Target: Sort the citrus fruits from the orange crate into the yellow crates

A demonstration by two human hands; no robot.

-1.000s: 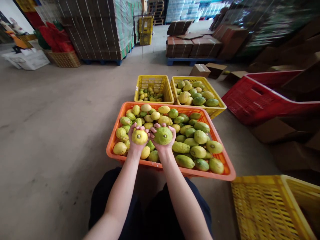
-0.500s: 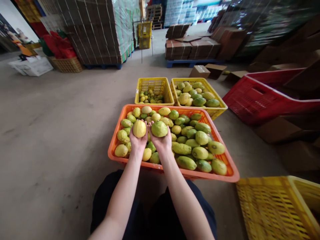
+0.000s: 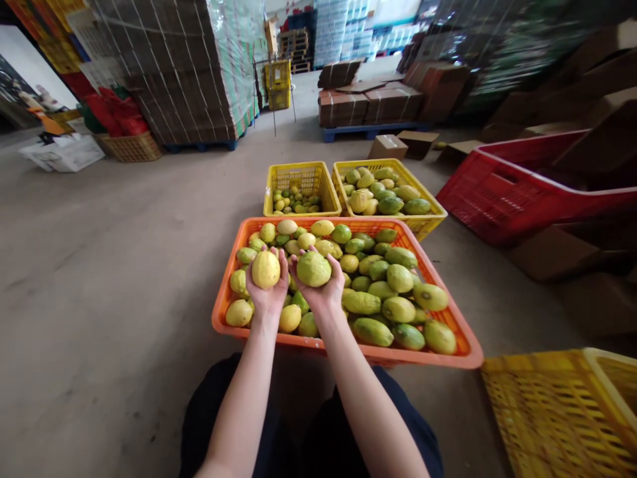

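My left hand (image 3: pixel 269 292), palm up with fingers curled, cradles a round yellow citrus-like fruit (image 3: pixel 265 269). Beside it my right hand (image 3: pixel 326 292) holds a bumpy green citrus-like fruit (image 3: pixel 314 269) the same way. A small gap separates the two hands. Both are above a wide orange crate (image 3: pixel 472 355) filled with similar fruit, rounder and yellower on the left. On its right side lie longer, greener ones, such as a long green fruit (image 3: pixel 372 331). My forearms and hands hide part of the crate's contents.
Behind the orange crate stand a yellow crate with small fruit (image 3: pixel 271 192) and a yellow crate with larger fruit (image 3: pixel 432 226). A red crate (image 3: pixel 478 192) is at right, another yellow crate (image 3: pixel 542 398) at lower right. Stacked cardboard (image 3: pixel 343 109) sits on a blue pallet farther back.
My hands have moved slightly apart, the left one shifting left with the yellow fruit. The green fruit has turned a little in my right hand. The camera view has shifted slightly.
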